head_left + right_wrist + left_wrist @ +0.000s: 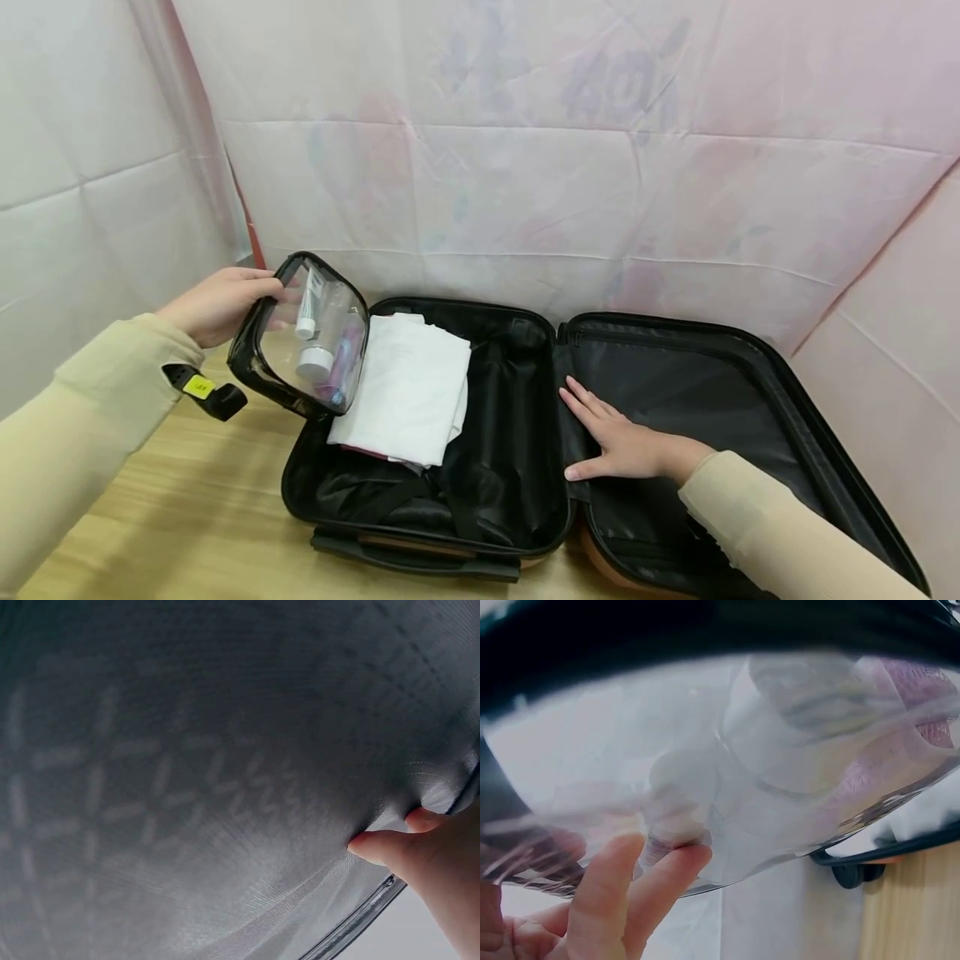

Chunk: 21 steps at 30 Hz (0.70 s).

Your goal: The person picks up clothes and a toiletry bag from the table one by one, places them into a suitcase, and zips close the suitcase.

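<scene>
At the left of the head view my left hand [228,302] holds a clear toiletry bag [288,354] with black edging by its far side, thumb and fingers on either side. Through its plastic show a white tube [309,304], a white-capped bottle [315,362] and a purple item [345,358]. The bag is tilted over the left rim of an open black-lined suitcase [517,425]. Folded white cloth [405,387] lies in that half, beside the bag. My right hand [626,437] rests spread on the lining near the hinge, holding nothing.
The suitcase's other half [697,400] lies opened flat to the right, with a zipped lining. Its carry handle [412,558] faces me. A wooden table [157,500] is underneath. Pale printed sheets [525,167] hang close behind and at both sides.
</scene>
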### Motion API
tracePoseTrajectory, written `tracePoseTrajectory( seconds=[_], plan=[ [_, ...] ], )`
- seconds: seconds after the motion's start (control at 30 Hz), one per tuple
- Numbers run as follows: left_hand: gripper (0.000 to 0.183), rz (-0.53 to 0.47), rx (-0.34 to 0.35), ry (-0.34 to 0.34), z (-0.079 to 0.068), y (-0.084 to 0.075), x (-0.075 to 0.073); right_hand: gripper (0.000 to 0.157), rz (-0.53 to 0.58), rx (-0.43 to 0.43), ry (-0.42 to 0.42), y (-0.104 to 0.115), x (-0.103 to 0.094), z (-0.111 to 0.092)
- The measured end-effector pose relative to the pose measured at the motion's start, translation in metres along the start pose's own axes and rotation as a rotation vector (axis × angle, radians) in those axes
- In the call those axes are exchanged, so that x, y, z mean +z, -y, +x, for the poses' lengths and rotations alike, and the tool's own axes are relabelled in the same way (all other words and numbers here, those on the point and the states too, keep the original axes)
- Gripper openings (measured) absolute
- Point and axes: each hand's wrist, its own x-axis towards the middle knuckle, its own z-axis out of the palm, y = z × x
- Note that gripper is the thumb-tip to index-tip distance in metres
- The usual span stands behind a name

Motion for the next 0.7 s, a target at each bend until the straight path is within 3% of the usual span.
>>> tracePoseTrajectory(
  seconds=[0.13, 0.3, 0.7],
  plan=[
    [0.040, 0.029, 0.000, -0.004, -0.001, 0.002, -0.001, 0.103, -0.002, -0.012, 0.006, 0.002, 0.001, 0.004],
    [0.026, 0.008, 0.002, -0.005, 0.001, 0.000, -0.001, 0.104, -0.001, -0.007, 0.010, 0.004, 0.000, 0.007],
    [0.023, -0.088, 0.008, -0.006, 0.018, -0.005, 0.025, 0.103, -0.005, 0.005, 0.002, -0.003, -0.003, 0.003]
  ],
)
